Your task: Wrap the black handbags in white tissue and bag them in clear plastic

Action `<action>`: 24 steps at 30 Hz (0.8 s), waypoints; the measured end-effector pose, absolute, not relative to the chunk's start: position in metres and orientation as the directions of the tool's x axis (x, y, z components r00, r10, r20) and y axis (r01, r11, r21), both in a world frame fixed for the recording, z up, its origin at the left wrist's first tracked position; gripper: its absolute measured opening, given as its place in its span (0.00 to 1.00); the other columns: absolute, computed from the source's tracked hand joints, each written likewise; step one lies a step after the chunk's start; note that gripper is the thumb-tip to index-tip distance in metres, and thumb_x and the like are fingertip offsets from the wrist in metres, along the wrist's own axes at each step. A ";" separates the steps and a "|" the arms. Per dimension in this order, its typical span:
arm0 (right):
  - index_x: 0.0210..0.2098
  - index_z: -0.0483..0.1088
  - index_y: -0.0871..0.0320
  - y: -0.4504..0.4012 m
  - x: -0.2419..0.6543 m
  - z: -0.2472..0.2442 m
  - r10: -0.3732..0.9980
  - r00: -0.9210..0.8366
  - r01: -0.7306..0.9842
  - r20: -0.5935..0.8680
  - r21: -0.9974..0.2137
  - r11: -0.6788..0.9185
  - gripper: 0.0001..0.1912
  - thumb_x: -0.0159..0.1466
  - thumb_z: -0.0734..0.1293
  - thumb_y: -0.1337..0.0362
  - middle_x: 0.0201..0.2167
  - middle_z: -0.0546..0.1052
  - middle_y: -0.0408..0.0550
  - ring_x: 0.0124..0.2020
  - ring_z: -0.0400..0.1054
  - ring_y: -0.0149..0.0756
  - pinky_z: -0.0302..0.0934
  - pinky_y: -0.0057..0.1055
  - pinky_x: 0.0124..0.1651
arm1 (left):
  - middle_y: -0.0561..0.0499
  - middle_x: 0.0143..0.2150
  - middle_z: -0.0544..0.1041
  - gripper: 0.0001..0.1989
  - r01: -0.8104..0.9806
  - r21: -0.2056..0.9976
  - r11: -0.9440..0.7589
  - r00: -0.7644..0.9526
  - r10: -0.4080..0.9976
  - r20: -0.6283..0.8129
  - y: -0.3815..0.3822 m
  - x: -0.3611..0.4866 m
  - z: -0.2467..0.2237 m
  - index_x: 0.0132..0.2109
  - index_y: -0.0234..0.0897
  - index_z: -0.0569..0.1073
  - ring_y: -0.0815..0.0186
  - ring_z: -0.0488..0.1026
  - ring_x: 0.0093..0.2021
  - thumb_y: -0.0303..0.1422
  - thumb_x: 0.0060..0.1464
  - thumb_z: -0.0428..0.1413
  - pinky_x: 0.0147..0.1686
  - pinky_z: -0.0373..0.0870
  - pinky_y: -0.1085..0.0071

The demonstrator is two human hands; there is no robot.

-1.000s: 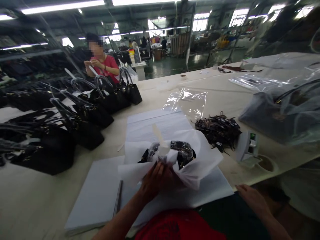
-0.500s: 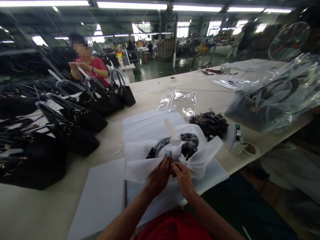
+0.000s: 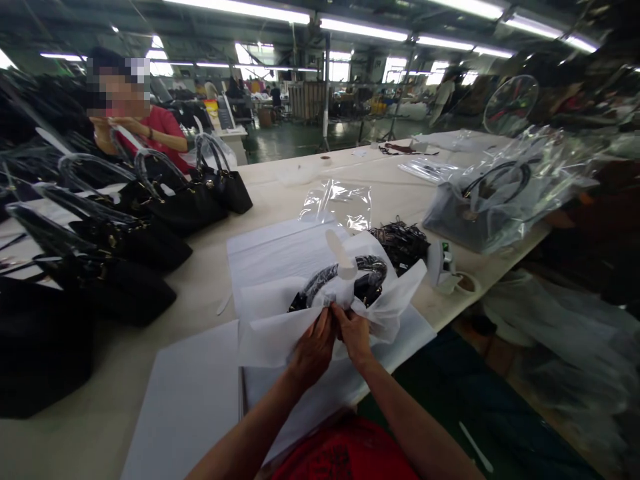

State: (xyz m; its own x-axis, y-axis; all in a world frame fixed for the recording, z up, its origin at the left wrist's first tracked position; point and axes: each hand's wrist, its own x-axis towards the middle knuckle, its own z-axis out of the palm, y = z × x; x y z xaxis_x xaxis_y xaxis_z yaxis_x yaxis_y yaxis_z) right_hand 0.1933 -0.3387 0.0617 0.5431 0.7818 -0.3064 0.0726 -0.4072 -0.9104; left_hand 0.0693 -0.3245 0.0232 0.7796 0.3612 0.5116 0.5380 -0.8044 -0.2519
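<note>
A black handbag sits before me, mostly hidden by white wrapping paper; its handles are covered in clear plastic. A pale strip sticks up between the handles. My left hand and my right hand meet at the front of the bag, their fingers closed on the gathered paper. The fingertips are close together, and the exact fold between them is partly hidden. Under the wrapped bag lie white sheets.
Several black handbags stand along the left. To the right are a heap of black straps, a tape roll and a paper-wrapped bag. Clear plastic lies behind. Across the table is a person in red.
The view has turned a little to the right, shifting the scene left. My hands stay at the front of the bag, with the fingers drawn slightly closer together on the paper.
</note>
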 end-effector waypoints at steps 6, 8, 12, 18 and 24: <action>0.15 0.62 0.54 -0.334 0.198 0.069 0.745 0.488 -0.059 -0.455 -0.868 -0.492 0.23 0.52 0.66 0.43 0.08 0.61 0.40 0.12 0.57 0.30 0.51 0.28 0.18 | 0.32 0.64 0.57 0.31 0.512 -0.224 -0.829 0.788 0.350 0.506 -0.322 0.067 0.025 0.65 0.16 0.43 0.54 0.53 0.64 0.19 0.54 0.39 0.60 0.54 0.59; 0.18 0.62 0.56 -0.340 0.198 0.073 0.758 0.433 -0.134 -0.488 -0.866 -0.482 0.22 0.51 0.67 0.43 0.11 0.63 0.40 0.13 0.57 0.28 0.51 0.26 0.17 | 0.32 0.62 0.60 0.30 0.505 -0.206 -0.838 0.779 0.341 0.526 -0.321 0.065 0.026 0.64 0.17 0.46 0.54 0.53 0.64 0.19 0.55 0.40 0.60 0.55 0.60; 0.21 0.61 0.58 -0.351 0.197 0.076 0.779 0.358 -0.240 -0.514 -0.857 -0.455 0.21 0.47 0.70 0.47 0.14 0.65 0.38 0.13 0.56 0.23 0.49 0.22 0.16 | 0.36 0.59 0.66 0.26 0.482 -0.192 -0.855 0.771 0.311 0.556 -0.320 0.062 0.024 0.61 0.21 0.57 0.55 0.56 0.63 0.19 0.55 0.40 0.59 0.56 0.61; 0.19 0.63 0.58 -0.347 0.196 0.075 0.749 0.401 -0.234 -0.528 -0.849 -0.474 0.18 0.49 0.70 0.52 0.11 0.64 0.37 0.10 0.56 0.24 0.49 0.22 0.13 | 0.38 0.58 0.67 0.27 0.482 -0.156 -0.862 0.747 0.312 0.586 -0.320 0.061 0.020 0.63 0.25 0.56 0.58 0.55 0.64 0.18 0.56 0.38 0.58 0.59 0.63; 0.07 0.60 0.57 -0.347 0.208 0.059 0.711 0.444 -0.030 -0.546 -0.802 -0.597 0.27 0.51 0.69 0.47 0.02 0.58 0.40 0.07 0.55 0.26 0.47 0.22 0.11 | 0.36 0.57 0.68 0.28 0.419 -0.106 -0.902 0.715 0.255 0.651 -0.313 0.061 0.019 0.65 0.25 0.50 0.57 0.51 0.65 0.18 0.56 0.39 0.61 0.56 0.61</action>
State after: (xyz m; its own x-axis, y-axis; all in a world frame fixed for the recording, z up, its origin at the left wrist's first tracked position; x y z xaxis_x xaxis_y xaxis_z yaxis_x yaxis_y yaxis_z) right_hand 0.2076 -0.3469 0.0594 0.4443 0.7105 -0.5456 -0.0299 -0.5970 -0.8017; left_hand 0.0609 -0.3128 0.0187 0.7148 0.2551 0.6512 0.4186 -0.9019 -0.1061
